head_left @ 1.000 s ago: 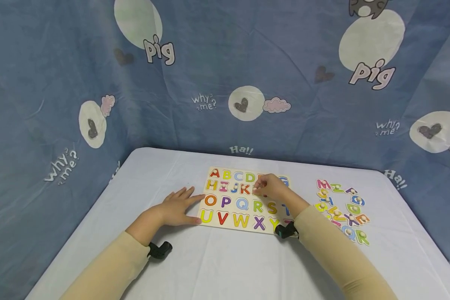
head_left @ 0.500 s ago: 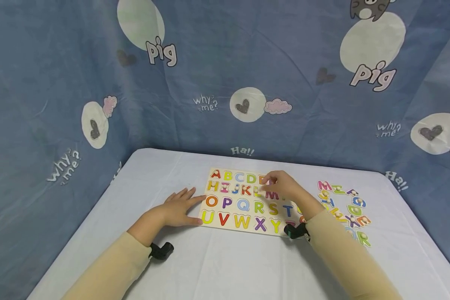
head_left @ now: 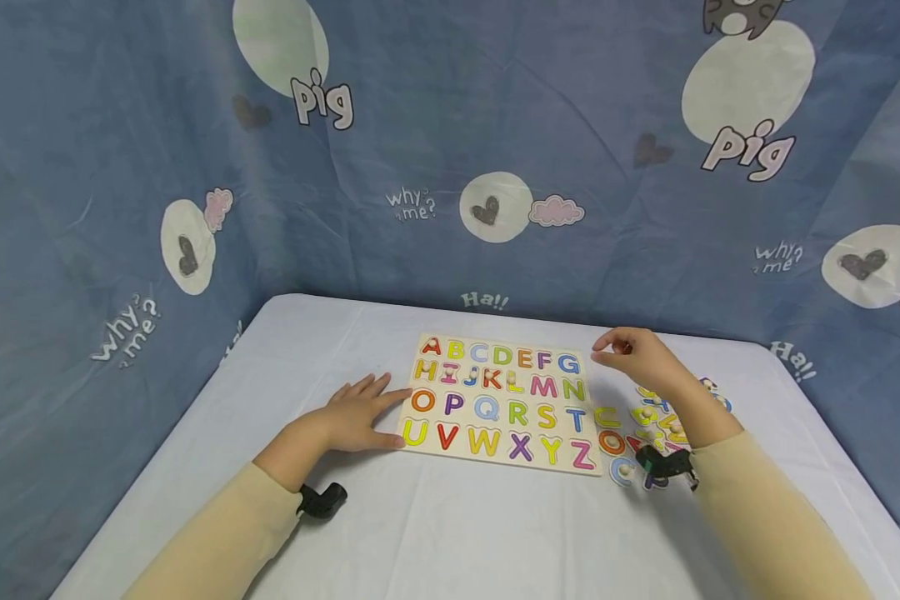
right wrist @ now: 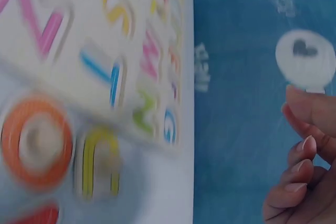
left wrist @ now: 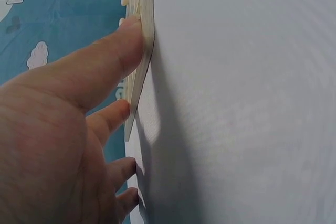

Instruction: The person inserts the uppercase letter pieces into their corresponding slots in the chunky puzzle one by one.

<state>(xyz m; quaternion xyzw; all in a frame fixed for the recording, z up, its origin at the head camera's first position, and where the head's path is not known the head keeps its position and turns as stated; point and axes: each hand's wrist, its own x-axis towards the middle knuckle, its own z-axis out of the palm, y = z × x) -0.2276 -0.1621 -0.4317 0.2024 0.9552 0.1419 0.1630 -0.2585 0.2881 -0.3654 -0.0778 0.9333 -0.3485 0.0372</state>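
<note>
A wooden alphabet puzzle board [head_left: 587,468] lies on the table, its recesses printed A to Z. Knobbed letter pieces sit in a few places, among them A [head_left: 432,346] and L [head_left: 515,382]. My left hand [head_left: 352,421] lies with fingers spread, thumb and forefinger touching the board's left edge; the thumb [left wrist: 113,51] presses on that edge in the left wrist view. Past the board's upper right corner, my right hand [head_left: 641,358] hovers, fingers loosely bent and nothing visible between them. Several loose letters lie under that arm, including an orange O [right wrist: 37,142] and a yellow U [right wrist: 97,163].
A blue C piece [head_left: 622,472] lies at the near end of the loose letters, which are partly hidden by the right forearm. The white tablecloth [head_left: 450,533] extends in front of the board. A blue printed curtain [head_left: 420,267] stands behind the table.
My right hand has left the L piece in the board's second row and moved right, past the board's edge. My left hand has stayed in place.
</note>
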